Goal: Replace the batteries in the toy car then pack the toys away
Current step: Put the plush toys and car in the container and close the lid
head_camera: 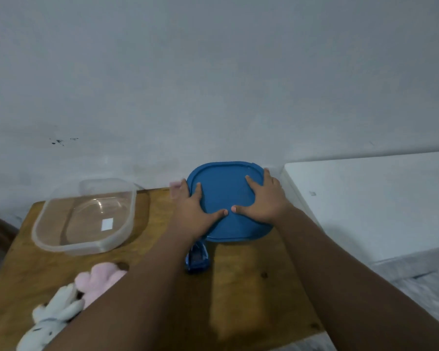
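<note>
Lying beneath the left forearm, toy car [197, 259] seemingly points lengthwise toward lid [223, 193].

Under our hands we see a plain blue lid [226, 198]. Just behind our left wrist sits a blue toy car [197, 259]; left of that arm, a clear container [86, 216], a pink plush [99, 277], a white, dark-speckled plush [51, 317], on a honey-brown wooden table [251, 287].

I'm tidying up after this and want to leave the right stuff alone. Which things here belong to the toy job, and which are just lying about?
Belongs to the job:
blue toy car
pink plush toy
white plush toy
clear container
blue lid, under both hands

Just lying about:
white surface on the right
small pink thing behind the lid, too hidden to identify
</note>
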